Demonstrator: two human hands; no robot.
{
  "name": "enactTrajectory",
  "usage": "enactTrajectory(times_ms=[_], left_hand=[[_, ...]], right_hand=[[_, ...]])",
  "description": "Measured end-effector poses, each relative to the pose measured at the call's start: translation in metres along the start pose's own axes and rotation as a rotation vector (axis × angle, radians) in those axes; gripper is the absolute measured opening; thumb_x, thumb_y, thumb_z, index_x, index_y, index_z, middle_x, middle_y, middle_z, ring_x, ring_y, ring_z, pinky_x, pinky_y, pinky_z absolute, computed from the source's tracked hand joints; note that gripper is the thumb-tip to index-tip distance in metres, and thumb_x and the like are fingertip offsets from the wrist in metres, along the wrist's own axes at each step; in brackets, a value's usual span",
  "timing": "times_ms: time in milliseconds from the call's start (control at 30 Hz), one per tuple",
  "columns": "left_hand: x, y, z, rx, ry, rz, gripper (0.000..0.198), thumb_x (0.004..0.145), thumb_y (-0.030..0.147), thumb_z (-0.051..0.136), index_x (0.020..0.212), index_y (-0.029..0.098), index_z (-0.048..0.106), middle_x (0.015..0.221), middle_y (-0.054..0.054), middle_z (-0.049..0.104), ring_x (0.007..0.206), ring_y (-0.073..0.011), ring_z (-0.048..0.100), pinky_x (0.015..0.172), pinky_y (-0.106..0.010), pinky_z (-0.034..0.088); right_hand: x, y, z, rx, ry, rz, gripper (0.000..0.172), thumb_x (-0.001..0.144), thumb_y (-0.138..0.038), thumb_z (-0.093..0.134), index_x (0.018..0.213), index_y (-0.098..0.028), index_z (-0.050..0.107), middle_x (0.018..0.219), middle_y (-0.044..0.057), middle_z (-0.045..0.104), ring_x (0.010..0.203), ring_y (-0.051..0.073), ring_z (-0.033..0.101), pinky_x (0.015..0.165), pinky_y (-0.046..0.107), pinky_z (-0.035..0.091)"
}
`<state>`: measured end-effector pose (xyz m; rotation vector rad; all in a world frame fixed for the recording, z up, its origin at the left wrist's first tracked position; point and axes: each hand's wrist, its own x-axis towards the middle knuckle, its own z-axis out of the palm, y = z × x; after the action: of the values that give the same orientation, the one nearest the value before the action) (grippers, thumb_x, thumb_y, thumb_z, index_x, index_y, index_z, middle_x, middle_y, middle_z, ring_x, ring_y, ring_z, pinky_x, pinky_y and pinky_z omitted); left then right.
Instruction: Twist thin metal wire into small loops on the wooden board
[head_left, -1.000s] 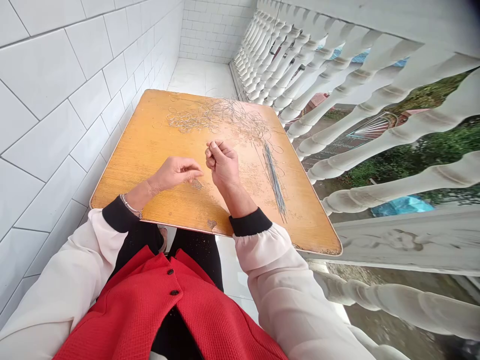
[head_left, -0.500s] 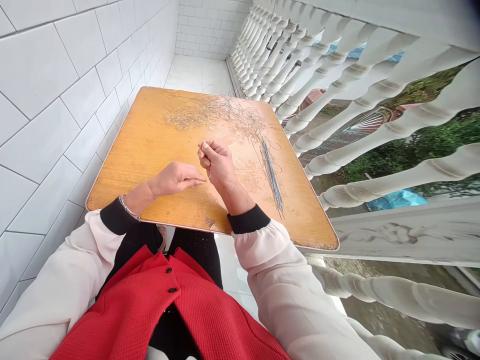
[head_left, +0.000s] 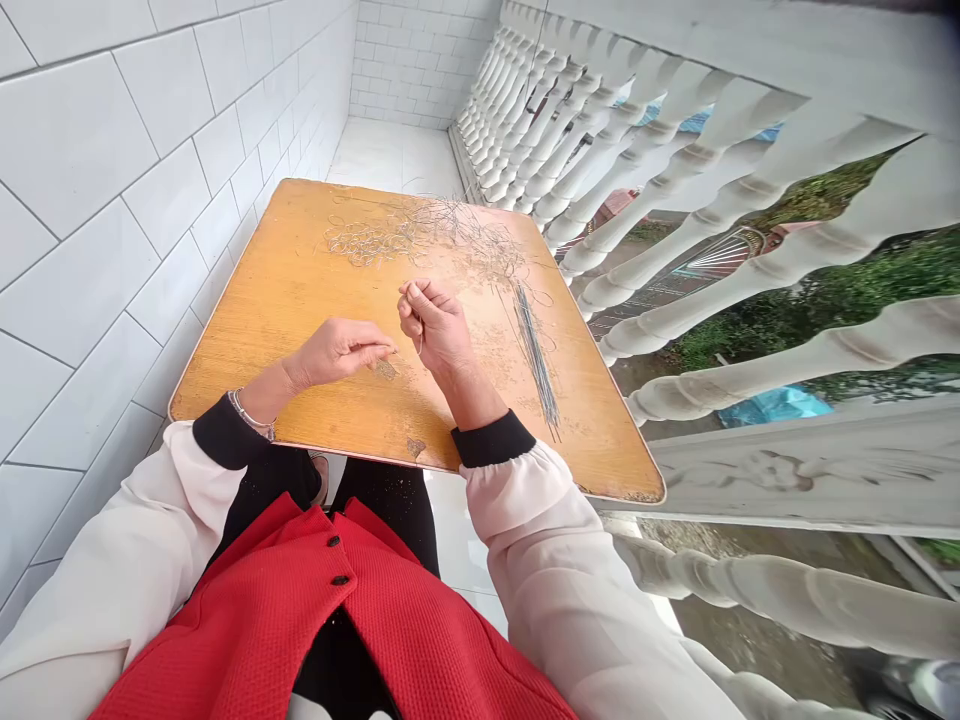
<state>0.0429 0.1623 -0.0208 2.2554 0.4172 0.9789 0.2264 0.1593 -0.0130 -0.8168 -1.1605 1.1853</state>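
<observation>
Your left hand (head_left: 337, 352) is held just above the yellow wooden tabletop (head_left: 255, 340), its fingers drawn narrow and close together, their tips near a worn patch (head_left: 385, 370) on the surface; you cannot tell whether they hold anything. Your right hand (head_left: 436, 325) is curled, its fingertips (head_left: 420, 295) pinched narrow on a thin wire (head_left: 421, 341), which shows just below them. Beyond both hands lies a tangle of wire loops (head_left: 420, 235); to the right of your right hand, a bundle of straight wires (head_left: 534, 365) rests on the tabletop. A bracelet (head_left: 251, 416) circles your left wrist. A white tiled wall (head_left: 112, 200) runs along the table's left side, a white balustrade (head_left: 675, 200) along its right; you wear a red vest (head_left: 247, 620).
</observation>
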Motion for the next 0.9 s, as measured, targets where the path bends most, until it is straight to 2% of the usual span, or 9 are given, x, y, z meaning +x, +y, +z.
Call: enactTrajectory(times_ms=[67,200,267,333,433,633,733,900], left_hand=[[0.001,0.002,0.001,-0.067,-0.064,-0.014,0.033,0.095,0.039,0.056,0.085,0.014,0.075,0.074,-0.007,0.074,0.066,-0.0128,0.067,0.067,-0.023,0.052],[0.003,0.004,0.003,-0.146,-0.281,-0.065,0.030,0.091,0.036,0.060,0.077,0.014,0.075,0.069,-0.007,0.073,0.063,-0.0126,0.067,0.066,-0.022,0.052],[0.003,0.004,0.003,-0.132,-0.318,-0.077,0.027,0.090,0.033,0.062,0.075,0.015,0.075,0.068,-0.006,0.073,0.064,-0.0126,0.067,0.066,-0.022,0.051],[0.003,0.004,0.002,-0.103,-0.299,-0.077,0.023,0.089,0.030,0.063,0.079,0.015,0.077,0.071,-0.006,0.074,0.067,-0.0128,0.068,0.068,-0.021,0.051],[0.002,0.002,0.000,-0.039,-0.210,-0.091,0.020,0.088,0.029,0.064,0.088,0.017,0.079,0.078,-0.006,0.076,0.070,-0.0131,0.069,0.069,-0.022,0.050],[-0.001,-0.005,-0.003,0.095,-0.045,-0.049,0.030,0.094,0.037,0.057,0.085,0.017,0.078,0.076,-0.006,0.075,0.069,-0.0134,0.067,0.069,-0.024,0.048],[-0.002,-0.007,0.002,0.152,-0.072,-0.017,0.032,0.095,0.038,0.055,0.085,0.017,0.077,0.076,-0.006,0.074,0.068,-0.0132,0.066,0.068,-0.024,0.046],[-0.001,-0.007,0.012,0.173,-0.205,-0.060,0.030,0.093,0.038,0.057,0.083,0.018,0.077,0.082,-0.005,0.076,0.073,-0.0140,0.068,0.069,-0.023,0.046]], right_hand=[[-0.001,-0.001,0.002,-0.012,-0.001,0.006,0.029,0.085,-0.046,0.071,0.081,-0.020,0.058,0.060,-0.008,0.048,0.042,0.003,0.029,0.038,0.018,0.024],[-0.004,-0.003,0.004,0.017,-0.036,-0.014,0.028,0.086,-0.042,0.072,0.079,-0.020,0.056,0.061,-0.008,0.047,0.043,0.002,0.029,0.039,0.017,0.024],[-0.005,-0.004,0.004,0.010,-0.035,-0.020,0.027,0.086,-0.042,0.071,0.079,-0.021,0.055,0.061,-0.008,0.047,0.043,0.002,0.030,0.039,0.017,0.025],[-0.005,-0.005,0.004,-0.009,-0.020,-0.023,0.027,0.087,-0.042,0.070,0.080,-0.021,0.055,0.062,-0.008,0.046,0.043,0.003,0.030,0.039,0.018,0.026],[-0.004,-0.005,0.002,-0.026,0.023,-0.033,0.027,0.087,-0.044,0.069,0.081,-0.022,0.055,0.063,-0.008,0.046,0.044,0.003,0.030,0.040,0.018,0.028],[0.003,-0.003,-0.005,-0.013,0.152,-0.076,0.024,0.088,-0.044,0.067,0.082,-0.024,0.056,0.067,-0.007,0.050,0.048,0.005,0.040,0.046,0.019,0.035],[0.003,0.000,-0.005,0.052,0.173,-0.021,0.020,0.090,-0.040,0.066,0.082,-0.023,0.058,0.066,-0.007,0.051,0.049,0.004,0.044,0.047,0.018,0.037],[-0.001,0.001,-0.002,0.139,0.131,0.048,0.015,0.089,-0.033,0.066,0.083,-0.020,0.060,0.061,-0.008,0.048,0.042,0.002,0.029,0.039,0.017,0.024]])
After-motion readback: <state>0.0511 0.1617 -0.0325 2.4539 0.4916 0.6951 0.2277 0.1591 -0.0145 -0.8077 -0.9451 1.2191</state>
